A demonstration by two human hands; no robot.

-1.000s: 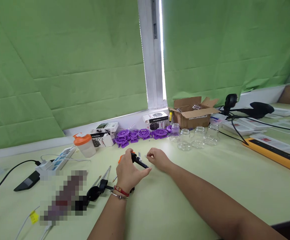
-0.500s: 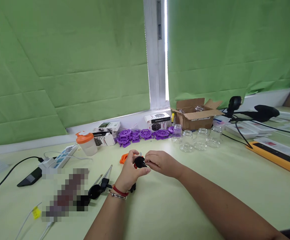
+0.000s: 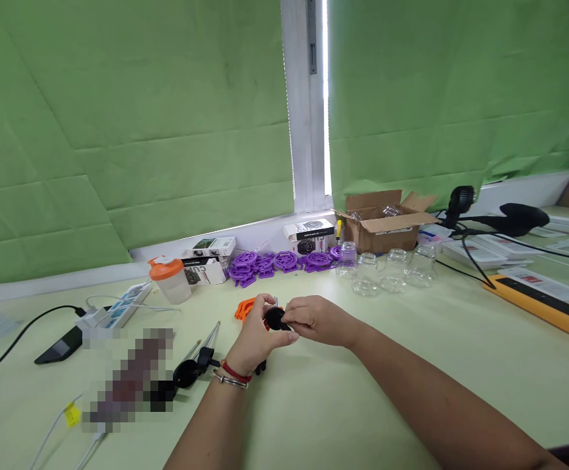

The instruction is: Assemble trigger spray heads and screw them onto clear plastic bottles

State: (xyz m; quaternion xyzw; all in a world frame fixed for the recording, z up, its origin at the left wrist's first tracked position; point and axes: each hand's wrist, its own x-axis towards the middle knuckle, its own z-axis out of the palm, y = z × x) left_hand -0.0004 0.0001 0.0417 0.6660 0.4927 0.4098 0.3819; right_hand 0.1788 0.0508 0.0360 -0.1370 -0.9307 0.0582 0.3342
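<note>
Over a pale green worktop (image 3: 343, 405), a person's left hand (image 3: 253, 334) pinches a small black round part (image 3: 275, 318) between thumb and fingers, while the right hand (image 3: 318, 320) bunches its fingertips at the part's right side, whether gripping anything I cannot tell, with an orange piece (image 3: 243, 309) lying just beyond the left hand.

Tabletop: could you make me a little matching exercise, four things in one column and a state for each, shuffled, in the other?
1. left hand
2. plastic cup
3. cardboard box
4. glass jars

A. four, see-through
B. flaps open
C. holding a black part
D. topped with an orange lid

Pairs: 1-C, 2-D, 3-B, 4-A
</note>
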